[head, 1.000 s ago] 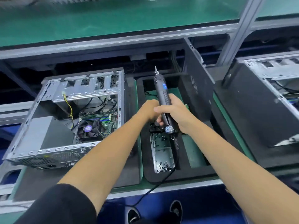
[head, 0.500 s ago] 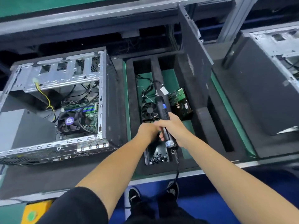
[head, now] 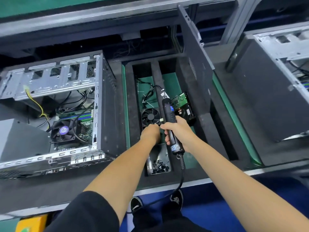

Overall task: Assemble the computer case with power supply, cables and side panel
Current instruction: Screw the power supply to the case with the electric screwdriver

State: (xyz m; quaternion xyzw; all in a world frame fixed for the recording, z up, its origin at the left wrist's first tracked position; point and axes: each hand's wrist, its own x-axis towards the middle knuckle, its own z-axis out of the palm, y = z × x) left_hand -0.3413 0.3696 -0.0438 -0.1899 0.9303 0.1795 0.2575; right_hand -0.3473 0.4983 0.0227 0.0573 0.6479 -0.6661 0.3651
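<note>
Over foam tray (head: 205, 131): right hand (head: 178, 131) grips screwdriver (head: 169, 121), tip pointing away; left hand (head: 150, 133) fingers curled, contents unclear.

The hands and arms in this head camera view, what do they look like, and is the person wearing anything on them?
Both hands are bare: no gloves, rings or watch show on the left hand or the right hand. Both forearms are uncovered. A black sleeve shows on the left upper arm, ending near the elbow. No sleeve shows on the right arm in the frame. Below, black trousers and black shoes with white soles.
</note>
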